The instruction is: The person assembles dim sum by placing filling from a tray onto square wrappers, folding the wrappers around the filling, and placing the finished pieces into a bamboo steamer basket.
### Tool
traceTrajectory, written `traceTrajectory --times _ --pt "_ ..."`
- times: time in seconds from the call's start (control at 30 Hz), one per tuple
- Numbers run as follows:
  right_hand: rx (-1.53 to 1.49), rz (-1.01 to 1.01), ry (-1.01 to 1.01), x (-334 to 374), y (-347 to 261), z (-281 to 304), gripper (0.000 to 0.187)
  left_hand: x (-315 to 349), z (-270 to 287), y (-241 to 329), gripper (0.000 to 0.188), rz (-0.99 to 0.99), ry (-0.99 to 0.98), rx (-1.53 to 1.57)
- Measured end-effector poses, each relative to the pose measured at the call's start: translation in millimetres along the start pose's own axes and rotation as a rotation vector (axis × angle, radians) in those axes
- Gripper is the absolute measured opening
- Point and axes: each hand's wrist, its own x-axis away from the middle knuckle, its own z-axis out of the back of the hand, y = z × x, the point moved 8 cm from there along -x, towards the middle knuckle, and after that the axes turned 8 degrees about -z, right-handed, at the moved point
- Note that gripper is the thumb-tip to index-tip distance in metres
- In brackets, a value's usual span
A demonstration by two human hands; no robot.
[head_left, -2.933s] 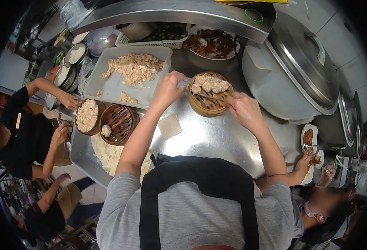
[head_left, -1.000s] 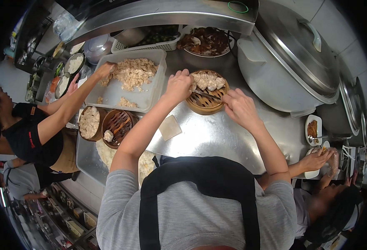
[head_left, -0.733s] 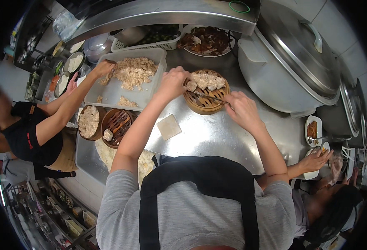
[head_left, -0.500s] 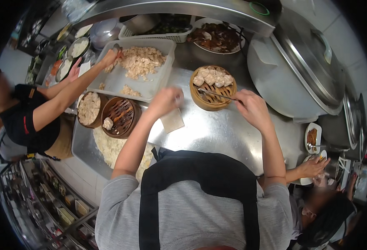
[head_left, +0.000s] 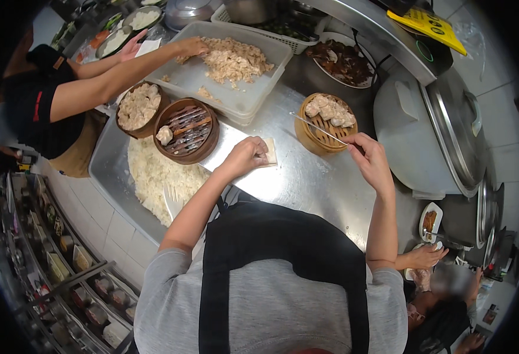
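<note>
One square dumpling-wrapper stack (head_left: 272, 152) on tabletop (head_left: 306, 189), touching left hand (head_left: 246, 157), fingers curled, pinch unclear; right hand (head_left: 370, 160) grips slender metal utensil (head_left: 315, 126), long axis slanting forward-left over bamboo steamer (head_left: 317, 140). Steamer lies forward-right of stack, nearer right hand.

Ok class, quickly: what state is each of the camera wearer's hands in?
Left hand: fingers curled at the flat, pale square wrappers; grip cannot be told.
Right hand: closed, holding a thin silver metal tool.
</note>
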Motion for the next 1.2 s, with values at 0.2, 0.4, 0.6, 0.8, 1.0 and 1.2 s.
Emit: traceTrajectory --times 0.2,0.4,0.6,0.8,1.0,1.2 --pt "-0.026 0.024 -0.019 -3 -6 -10 0.02 -4 0 -4 0.009 -0.012 -0.001 0.056" --pt "-0.112 0.03 0.019 -22 -13 -17 0.019 5 21 -13 0.016 0.137 0.239 0.241" --pt "0.096 0.219 0.04 -90 -56 -34 0.021 32 59 1 0.026 0.233 0.621 1.122" --pt "0.456 0.416 -0.024 -196 -101 -104 0.029 26 41 15 0.051 0.338 0.494 1.675" --pt "0.641 0.411 -0.245 -246 -106 -159 0.035 33 58 4 0.047 0.284 0.649 1.996" --pt "0.713 0.424 -0.373 -249 -128 -161 0.036 50 70 -19 0.046 0.359 0.79 1.887"
